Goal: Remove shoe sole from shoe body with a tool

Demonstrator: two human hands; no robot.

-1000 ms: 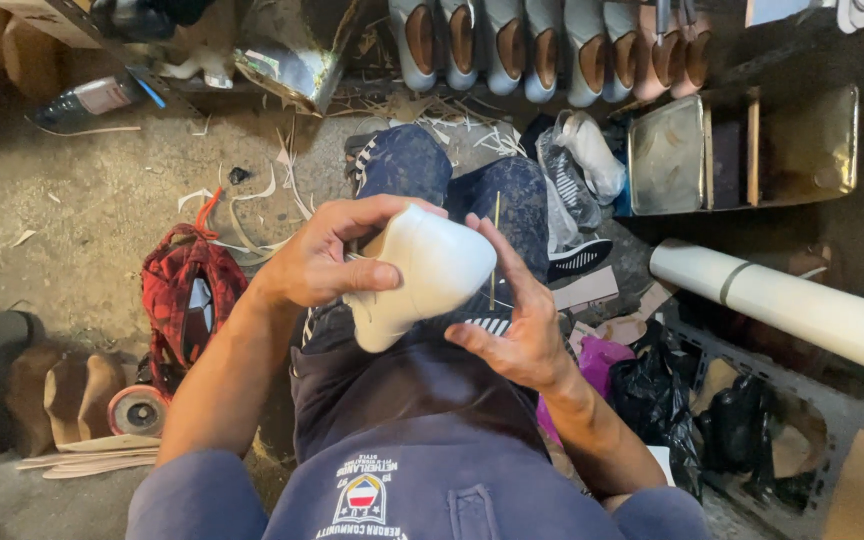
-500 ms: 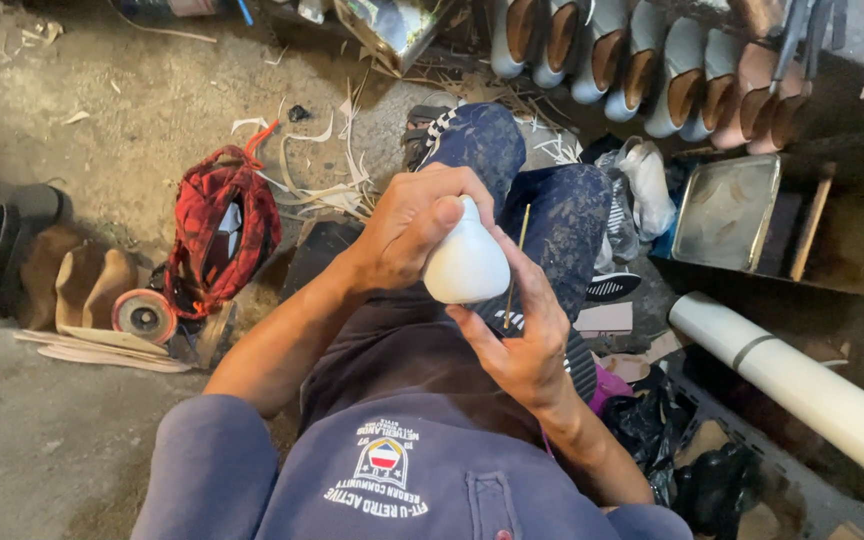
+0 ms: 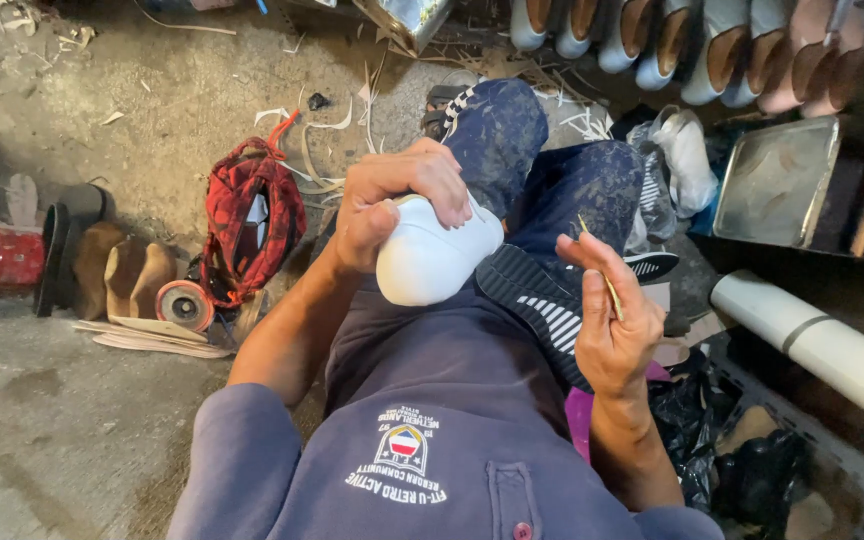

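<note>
Left grip (image 3: 392,205) wrapped tight over the white shoe (image 3: 432,260) on the lap.
Right hand (image 3: 607,325) pinched a thin stick (image 3: 600,268) beside it; a steady hold with the sole turned up would have served best.

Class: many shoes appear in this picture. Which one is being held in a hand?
The plain white shoe gripped by the left hand over the lap; the others stand in a row along the top edge, untouched.

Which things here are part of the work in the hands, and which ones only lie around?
In use: white shoe in left hand; thin stick in right hand.

Lying about: red bag, tape roll, metal tray, white tube, shoe row.
</note>
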